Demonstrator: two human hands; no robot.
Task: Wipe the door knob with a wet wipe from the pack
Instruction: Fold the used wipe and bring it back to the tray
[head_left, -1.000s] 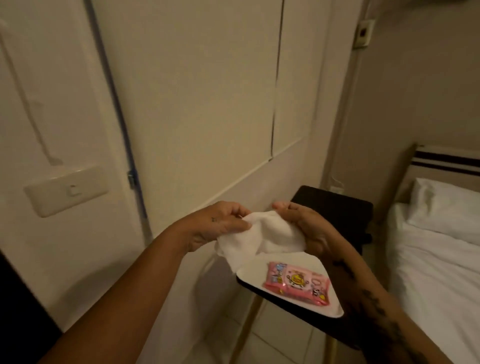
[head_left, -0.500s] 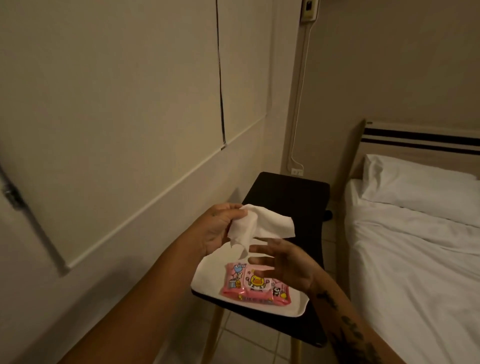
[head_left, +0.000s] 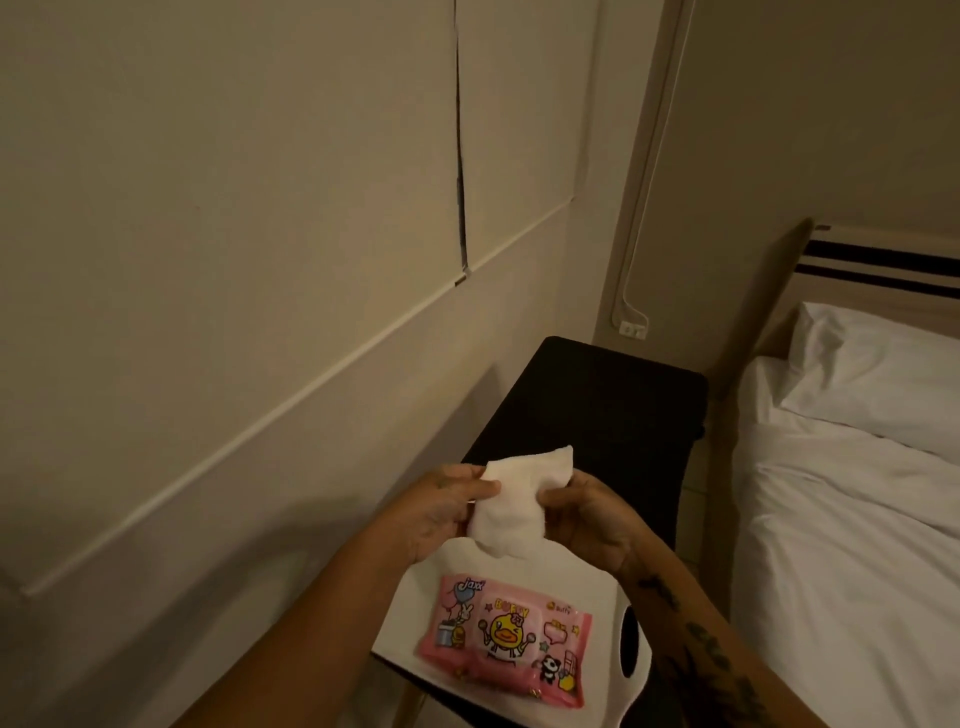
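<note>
A white wet wipe (head_left: 514, 499) hangs crumpled between both hands, above the near end of a dark side table. My left hand (head_left: 441, 512) pinches its left edge and my right hand (head_left: 587, 519) grips its right edge. Below them a pink wet wipe pack (head_left: 506, 636) with a yellow duck picture lies flat on a white tray (head_left: 636, 670), with its flap closed. No door knob is in view.
The dark side table (head_left: 608, 405) stands against the beige wall panel (head_left: 234, 260). A bed with white sheets (head_left: 852, 545) and a pillow (head_left: 883, 374) fills the right side. A wall socket (head_left: 634, 328) with a cable sits behind the table.
The view has swung right and down, away from the light switch. My right hand, which had let go of the wipe, has taken hold of it again, so both hands hold it.
</note>
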